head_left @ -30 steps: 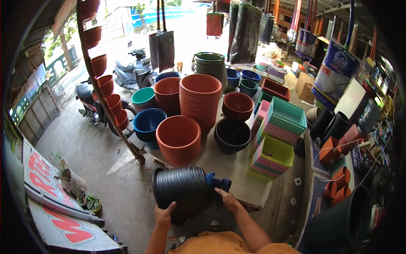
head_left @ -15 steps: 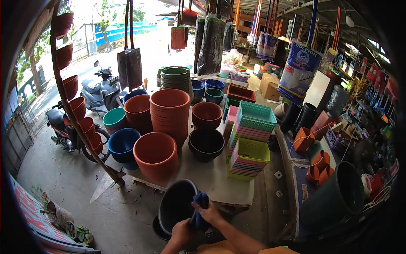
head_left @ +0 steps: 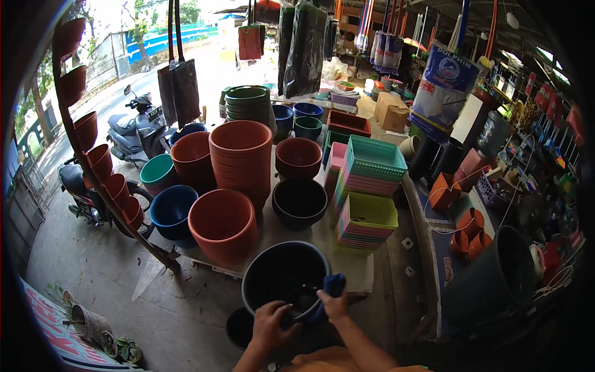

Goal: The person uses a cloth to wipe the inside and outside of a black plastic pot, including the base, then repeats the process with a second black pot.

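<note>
A large black pot (head_left: 282, 273) is tilted so that its open mouth shows, close to the table's front edge. My left hand (head_left: 271, 325) is closed over the near rim, fingers on the inside. Beside the right part of the rim, my right hand (head_left: 335, 305) grips a blue cloth (head_left: 334, 285), some of which hangs down by the pot's outer wall. Below and to the left of this pot is another black pot (head_left: 240, 328), partly hidden by my left forearm.
The table (head_left: 279, 239) bears stacked terracotta pots (head_left: 240, 155), a blue pot (head_left: 173, 211), a black pot (head_left: 300, 201) and plastic baskets (head_left: 370, 214). A slanted pole (head_left: 111, 201) with small pots stands left; a big dark bin (head_left: 489, 279) stands right.
The black pot has turned so its mouth faces me more and moved up and right. My right hand has moved right with the blue cloth. The view has shifted slightly.
</note>
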Motion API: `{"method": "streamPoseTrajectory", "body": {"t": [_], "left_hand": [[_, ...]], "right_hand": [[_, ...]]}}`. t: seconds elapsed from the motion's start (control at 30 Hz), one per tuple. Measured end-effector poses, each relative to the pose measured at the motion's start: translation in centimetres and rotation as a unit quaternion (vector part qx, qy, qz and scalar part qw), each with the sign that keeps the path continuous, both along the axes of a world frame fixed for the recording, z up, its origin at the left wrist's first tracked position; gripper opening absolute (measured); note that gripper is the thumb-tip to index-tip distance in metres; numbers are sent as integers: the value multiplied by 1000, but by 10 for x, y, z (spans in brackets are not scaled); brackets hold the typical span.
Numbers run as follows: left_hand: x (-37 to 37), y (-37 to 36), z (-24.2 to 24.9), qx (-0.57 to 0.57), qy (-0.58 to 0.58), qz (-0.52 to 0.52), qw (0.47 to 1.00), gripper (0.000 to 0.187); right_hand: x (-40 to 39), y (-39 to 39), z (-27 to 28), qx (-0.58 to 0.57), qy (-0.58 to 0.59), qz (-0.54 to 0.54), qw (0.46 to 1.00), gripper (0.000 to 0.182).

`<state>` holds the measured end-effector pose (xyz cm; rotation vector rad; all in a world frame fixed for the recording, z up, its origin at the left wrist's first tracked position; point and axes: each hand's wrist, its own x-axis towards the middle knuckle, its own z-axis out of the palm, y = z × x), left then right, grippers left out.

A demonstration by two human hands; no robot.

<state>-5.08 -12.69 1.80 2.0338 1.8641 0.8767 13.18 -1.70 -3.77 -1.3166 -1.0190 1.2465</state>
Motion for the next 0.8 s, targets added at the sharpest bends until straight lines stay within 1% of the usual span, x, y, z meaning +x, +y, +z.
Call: {"method": "streamPoseTrajectory", "body": {"t": [0.03,0.07,0.1,0.13,0.17,0.2,0.23,0.27,0.3,0.33,0.37,0.43,0.47,0.53,0.57,0.6,0.67,0.7,0.73,0.8], "left_hand": [[-1,5,7,88,61,69,992,62],[-2,12,2,82,63,70,992,62],[-2,19,-7,65,74,163,982,71],[-3,29,-17,49,86,254,962,80],[-5,46,-33,46,92,256,961,80],[-9,66,-52,-5,-114,255,960,86],[-9,86,-56,-54,-316,245,915,91],[-8,105,-59,-57,-311,249,916,91],[-6,132,-51,-64,-422,219,878,89],[-6,158,-45,-72,-526,184,827,87],[-7,183,-41,-78,-521,183,830,87],[-7,228,-40,-30,-541,176,821,83],[-11,248,-43,-38,-539,169,824,83],[-26,282,-60,-84,-534,165,825,75],[-30,302,-70,-41,-517,154,841,74],[-32,316,-80,-46,-518,151,841,74],[-30,346,-62,-23,-554,174,814,73],[-35,360,-68,-28,-554,171,814,74],[-39,375,-74,-32,-555,170,814,74],[-49,402,-88,-51,-544,192,815,77]], "right_hand": [[9,12,0,-4,1,2,1000,49],[17,25,-2,1,12,-20,1000,46],[24,37,-4,4,23,-41,999,44],[26,50,0,-1,27,-38,999,44],[28,62,5,2,64,-55,996,42],[31,77,7,5,101,-72,992,40],[34,95,-1,19,113,-74,991,39],[33,113,-8,14,117,-72,990,39],[33,131,-13,18,123,-77,989,39],[34,149,-18,22,129,-84,988,39],[32,167,-23,18,133,-90,987,39],[28,199,-25,21,74,-72,994,44],[25,217,-24,19,76,-82,994,44],[21,251,-18,76,41,-73,994,34],[24,268,-16,69,22,-27,997,54],[24,285,-24,66,20,-32,997,54],[20,318,-46,106,-79,-15,991,57],[15,329,-31,106,-80,-10,991,63],[12,340,-36,103,-81,-13,991,63],[7,369,-59,105,-176,12,979,69]]}}
